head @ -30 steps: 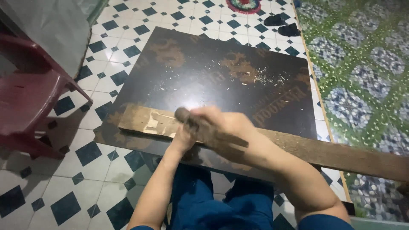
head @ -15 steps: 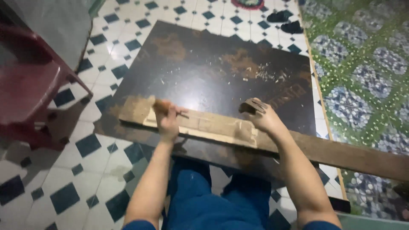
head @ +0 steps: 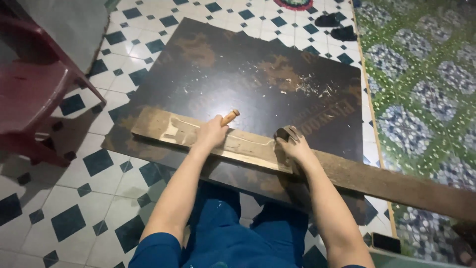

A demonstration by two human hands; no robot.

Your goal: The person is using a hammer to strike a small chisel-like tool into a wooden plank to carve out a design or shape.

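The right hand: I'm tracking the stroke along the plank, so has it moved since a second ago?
Yes. The right hand has slid right along the plank, away from the left hand, which holds a wooden handle near the board's middle.

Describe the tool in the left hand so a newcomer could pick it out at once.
Start at the large dark brown board on the tiled floor, then the long wooden plank lying across its near edge. The left hand on that plank grips a tool with a short tan wooden handle, the only rounded peg-like piece sticking up there.

Plank (head: 258, 149) lies across near edge of board (head: 238, 74), board flat on tiled floor (head: 74, 208). Chair (head: 34, 94) left of board. Patterned mat (head: 421, 74) right.
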